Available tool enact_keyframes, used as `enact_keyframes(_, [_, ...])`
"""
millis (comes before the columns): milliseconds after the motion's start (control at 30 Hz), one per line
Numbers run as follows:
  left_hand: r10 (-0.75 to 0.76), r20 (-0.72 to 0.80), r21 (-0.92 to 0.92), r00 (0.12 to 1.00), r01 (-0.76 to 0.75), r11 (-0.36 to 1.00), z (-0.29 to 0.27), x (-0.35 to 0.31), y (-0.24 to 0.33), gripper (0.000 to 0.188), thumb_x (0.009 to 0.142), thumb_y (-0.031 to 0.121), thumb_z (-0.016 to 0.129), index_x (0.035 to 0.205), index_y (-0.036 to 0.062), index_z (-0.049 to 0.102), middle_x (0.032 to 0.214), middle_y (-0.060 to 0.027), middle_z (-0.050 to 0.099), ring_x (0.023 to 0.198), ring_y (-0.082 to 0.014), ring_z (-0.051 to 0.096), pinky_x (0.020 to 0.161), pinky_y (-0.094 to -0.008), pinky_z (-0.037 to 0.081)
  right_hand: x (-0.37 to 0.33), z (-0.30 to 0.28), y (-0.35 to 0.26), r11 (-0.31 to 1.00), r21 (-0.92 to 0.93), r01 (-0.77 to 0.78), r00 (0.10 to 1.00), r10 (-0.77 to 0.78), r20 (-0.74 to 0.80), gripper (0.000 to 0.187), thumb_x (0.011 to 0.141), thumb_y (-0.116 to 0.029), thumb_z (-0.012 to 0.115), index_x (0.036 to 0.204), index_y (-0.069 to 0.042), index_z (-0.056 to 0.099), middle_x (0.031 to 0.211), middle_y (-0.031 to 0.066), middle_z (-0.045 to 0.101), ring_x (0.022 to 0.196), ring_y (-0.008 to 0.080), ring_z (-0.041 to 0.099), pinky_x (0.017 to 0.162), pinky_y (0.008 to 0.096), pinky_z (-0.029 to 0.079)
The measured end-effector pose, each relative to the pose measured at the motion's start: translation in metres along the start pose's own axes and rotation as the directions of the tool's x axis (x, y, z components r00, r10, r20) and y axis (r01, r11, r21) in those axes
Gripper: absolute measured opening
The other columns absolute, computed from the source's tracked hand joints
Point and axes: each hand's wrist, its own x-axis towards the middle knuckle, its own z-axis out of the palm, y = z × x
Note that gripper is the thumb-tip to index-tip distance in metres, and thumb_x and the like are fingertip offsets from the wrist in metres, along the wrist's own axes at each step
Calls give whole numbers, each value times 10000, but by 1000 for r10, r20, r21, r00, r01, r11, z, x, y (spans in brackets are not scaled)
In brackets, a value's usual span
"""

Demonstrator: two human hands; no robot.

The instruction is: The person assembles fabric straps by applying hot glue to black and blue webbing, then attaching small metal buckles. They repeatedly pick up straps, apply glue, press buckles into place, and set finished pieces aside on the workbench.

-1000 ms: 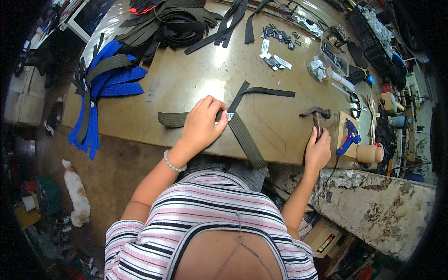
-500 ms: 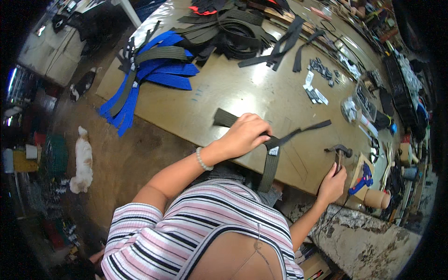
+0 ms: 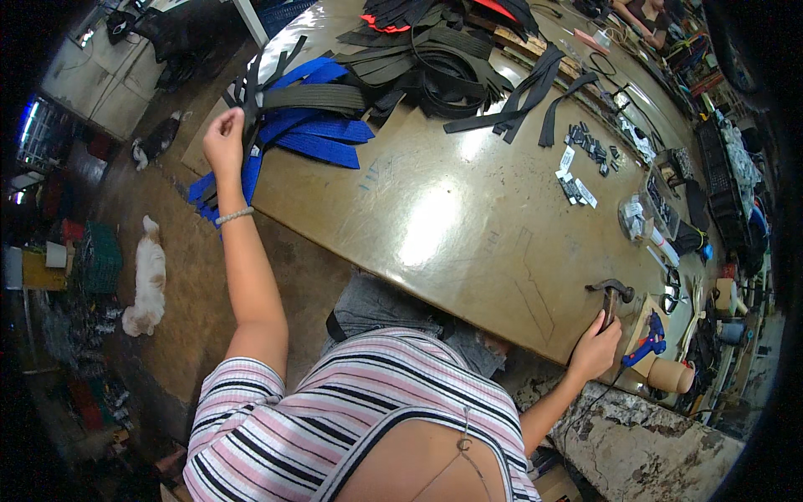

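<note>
At the left end of the table my left hand (image 3: 224,149) is over a pile of blue straps (image 3: 318,138) and dark olive straps (image 3: 314,99). Its fingers are curled together beside a dark strap, and whatever they hold, if anything, is hidden. On the right, my right hand (image 3: 595,345) grips the handle of a claw hammer (image 3: 613,293), whose metal head rests at or just above the tabletop. Dark webbing straps (image 3: 452,71) lie heaped and coiled at the far middle, with loose strips (image 3: 531,92) to their right.
The brown table (image 3: 335,217) has drawn outlines on it. Small black pieces (image 3: 590,146), white labels (image 3: 573,180) and a clear container (image 3: 661,201) lie right. Near the right edge are a blue glue gun (image 3: 648,343) and a brown roll (image 3: 672,378). A cat (image 3: 146,284) lies on the floor.
My left hand has swung from the near table edge to the pile at far left. The olive strap it held has left the front edge. My right hand stays on the hammer.
</note>
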Motion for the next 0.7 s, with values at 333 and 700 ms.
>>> enact_keyframes(333, [364,180,-846,914,-46,532,5,-115,178,304,1057,200,493,1155,-59,620,1058,-144,665,980,-202,638,904,-316,503,1,2,1,1000,-15,-3,1000,3,1,415,1010,-427,514,1181,-61,608,1028,130,654,874,352,666,676,456,528])
enact_keyframes(700, [914,21,-773,405,586,-242,-17,-219,317,317,973,465,595,1115,213,725,682,-28,550,467,-115,449,391,-234,287,0,0,-1,999,35,26,998,-24,-64,349,998,-374,553,1141,-60,607,977,131,631,858,333,663,674,440,534])
